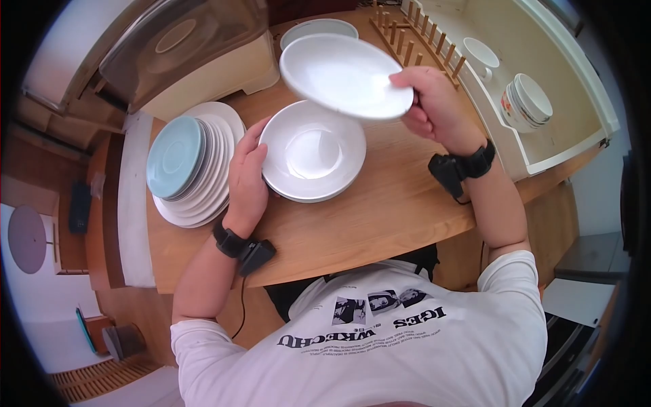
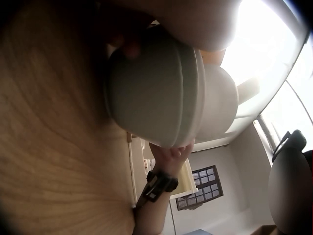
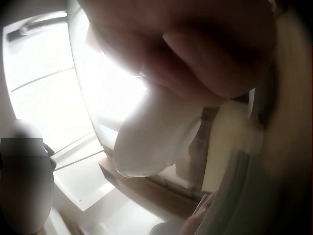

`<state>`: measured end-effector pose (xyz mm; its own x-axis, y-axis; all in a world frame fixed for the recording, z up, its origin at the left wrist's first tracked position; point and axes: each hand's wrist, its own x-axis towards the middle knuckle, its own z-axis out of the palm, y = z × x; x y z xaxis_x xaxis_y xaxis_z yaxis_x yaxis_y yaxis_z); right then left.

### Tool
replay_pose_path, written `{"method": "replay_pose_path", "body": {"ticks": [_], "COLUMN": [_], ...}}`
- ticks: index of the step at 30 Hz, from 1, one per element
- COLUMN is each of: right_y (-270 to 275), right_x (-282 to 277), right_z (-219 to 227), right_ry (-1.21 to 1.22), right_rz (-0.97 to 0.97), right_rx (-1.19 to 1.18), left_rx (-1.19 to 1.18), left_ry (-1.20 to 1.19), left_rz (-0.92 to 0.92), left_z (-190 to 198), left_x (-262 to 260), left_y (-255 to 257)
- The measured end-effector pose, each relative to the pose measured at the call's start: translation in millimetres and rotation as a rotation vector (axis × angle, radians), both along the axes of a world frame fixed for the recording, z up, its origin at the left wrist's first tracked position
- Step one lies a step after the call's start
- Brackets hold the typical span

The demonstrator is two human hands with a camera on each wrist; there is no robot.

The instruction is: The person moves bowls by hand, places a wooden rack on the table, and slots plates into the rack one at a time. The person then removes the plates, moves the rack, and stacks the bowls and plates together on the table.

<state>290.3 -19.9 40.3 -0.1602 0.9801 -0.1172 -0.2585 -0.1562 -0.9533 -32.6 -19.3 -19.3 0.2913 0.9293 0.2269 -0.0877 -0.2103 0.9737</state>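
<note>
My right hand (image 1: 441, 108) pinches the rim of a shallow white bowl (image 1: 346, 74), thumb on its inner face and fingers curled beneath. The bowl is raised and tilted over the far side of a second stacked set of white bowls (image 1: 315, 149) on the table. My left hand (image 1: 247, 176) grips the left side of that stack, with the thumb at the rim. In the left wrist view, a fingertip touches the outside of the stacked bowls (image 2: 146, 93). The right wrist view shows the raised bowl (image 3: 151, 132) below blurred fingers.
Left of the bowls stands a stack of white plates (image 1: 220, 129) topped by a light blue plate (image 1: 175, 157). Another pale bowl (image 1: 319, 28) sits behind. A wooden peg rack (image 1: 413, 37), a white cup (image 1: 480, 57) and stacked small bowls (image 1: 529, 102) stand at right, partly inside a cream cabinet (image 1: 576, 129).
</note>
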Motion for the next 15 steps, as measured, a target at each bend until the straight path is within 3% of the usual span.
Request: {"method": "replay_pose_path", "body": {"ticks": [5, 15], "right_y": [22.9, 35.7], "right_x": [18.7, 27.0], "right_z": [-13.6, -31.3], "right_ry": [-0.284, -0.556], "right_rz": [-0.166, -0.122], "right_rx": [-0.05, -0.18], "left_rx": [-0.031, -0.025], "left_ry": [-0.005, 0.013], "left_rz": [0.0, 0.011], "left_z": [-2.2, -3.0], "left_x": [0.2, -4.2], "left_y": [-0.6, -2.3]}}
